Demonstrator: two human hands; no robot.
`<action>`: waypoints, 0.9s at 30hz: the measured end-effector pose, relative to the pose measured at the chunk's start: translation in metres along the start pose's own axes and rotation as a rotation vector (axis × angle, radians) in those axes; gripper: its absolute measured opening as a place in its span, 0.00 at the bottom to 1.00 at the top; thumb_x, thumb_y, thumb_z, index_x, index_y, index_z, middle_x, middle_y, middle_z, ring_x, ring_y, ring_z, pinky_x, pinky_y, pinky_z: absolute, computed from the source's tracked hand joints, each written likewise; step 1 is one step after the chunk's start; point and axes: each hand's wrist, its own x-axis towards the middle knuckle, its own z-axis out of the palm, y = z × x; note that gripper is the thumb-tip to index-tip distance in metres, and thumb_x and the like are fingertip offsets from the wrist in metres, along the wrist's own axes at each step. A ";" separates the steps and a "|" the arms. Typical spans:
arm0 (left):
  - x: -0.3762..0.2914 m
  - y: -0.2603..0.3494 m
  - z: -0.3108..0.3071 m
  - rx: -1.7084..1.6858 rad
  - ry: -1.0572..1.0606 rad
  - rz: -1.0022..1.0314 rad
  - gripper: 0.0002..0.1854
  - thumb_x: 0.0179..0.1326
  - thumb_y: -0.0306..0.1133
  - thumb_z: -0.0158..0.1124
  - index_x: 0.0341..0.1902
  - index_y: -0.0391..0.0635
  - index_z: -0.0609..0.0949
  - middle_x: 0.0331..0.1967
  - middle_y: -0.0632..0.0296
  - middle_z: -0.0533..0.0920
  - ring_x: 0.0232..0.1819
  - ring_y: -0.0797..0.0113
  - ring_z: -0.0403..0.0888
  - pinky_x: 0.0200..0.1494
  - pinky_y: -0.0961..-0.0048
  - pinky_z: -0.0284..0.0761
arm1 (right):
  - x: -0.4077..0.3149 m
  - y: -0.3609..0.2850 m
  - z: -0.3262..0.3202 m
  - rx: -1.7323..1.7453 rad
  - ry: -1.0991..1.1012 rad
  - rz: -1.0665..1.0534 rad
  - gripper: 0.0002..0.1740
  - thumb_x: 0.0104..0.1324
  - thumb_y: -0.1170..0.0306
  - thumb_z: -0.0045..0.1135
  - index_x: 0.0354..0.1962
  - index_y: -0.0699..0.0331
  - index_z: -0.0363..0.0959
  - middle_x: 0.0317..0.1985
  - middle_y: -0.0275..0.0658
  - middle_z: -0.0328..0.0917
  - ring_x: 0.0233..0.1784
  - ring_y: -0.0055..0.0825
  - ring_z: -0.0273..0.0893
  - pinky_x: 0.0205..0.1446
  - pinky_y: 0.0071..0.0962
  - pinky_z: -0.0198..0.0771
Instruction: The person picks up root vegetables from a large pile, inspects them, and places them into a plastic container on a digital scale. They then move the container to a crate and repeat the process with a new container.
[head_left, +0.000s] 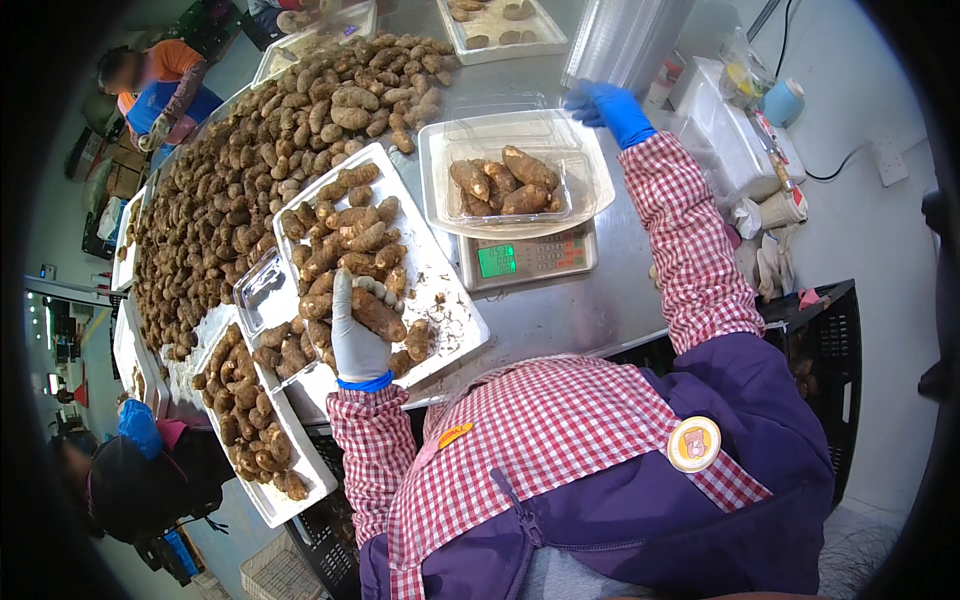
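Observation:
My left hand (358, 341), in a pale grey glove, grips a brown taro tuber (379, 315) above a white foam tray (450, 330) of similar tubers. My right hand (606, 109), in a blue glove, is at the far right corner of the white weighing pan (592, 199), just below a stack of clear plastic containers (626, 45). Its fingers are blurred, so whether they hold anything is unclear. On the pan rests a clear plastic box (559, 206) with several tubers (529, 169) inside. Under the pan, the digital scale (529, 262) has its green display lit.
A large tuber heap (225, 202) covers the table's left side. Another foam tray of tubers (251, 420) lies left of me, near a clear container (262, 289). A white foam box (720, 127) stands right. One person (161, 97) works across the heap, another (142, 472) at lower left.

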 end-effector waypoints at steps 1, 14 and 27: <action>0.000 0.000 -0.001 -0.009 -0.044 -0.003 0.16 0.62 0.47 0.59 0.33 0.46 0.77 0.26 0.64 0.76 0.29 0.67 0.74 0.33 0.71 0.72 | 0.005 0.005 0.004 -0.015 -0.078 0.110 0.28 0.69 0.49 0.43 0.46 0.67 0.73 0.39 0.44 0.81 0.36 0.27 0.79 0.40 0.28 0.75; -0.001 -0.006 0.021 0.093 -0.113 0.002 0.15 0.64 0.37 0.55 0.48 0.38 0.76 0.28 0.61 0.76 0.29 0.68 0.73 0.34 0.74 0.72 | 0.005 0.005 0.032 0.362 -0.162 -0.096 0.37 0.68 0.42 0.40 0.60 0.64 0.62 0.55 0.45 0.71 0.52 0.35 0.74 0.57 0.33 0.68; 0.076 -0.031 0.063 0.700 -0.318 -0.146 0.18 0.63 0.34 0.58 0.51 0.35 0.71 0.24 0.62 0.77 0.18 0.73 0.73 0.21 0.79 0.71 | -0.144 0.059 0.056 -0.325 0.072 -0.730 0.21 0.62 0.82 0.48 0.52 0.59 0.71 0.54 0.35 0.73 0.58 0.27 0.68 0.60 0.29 0.64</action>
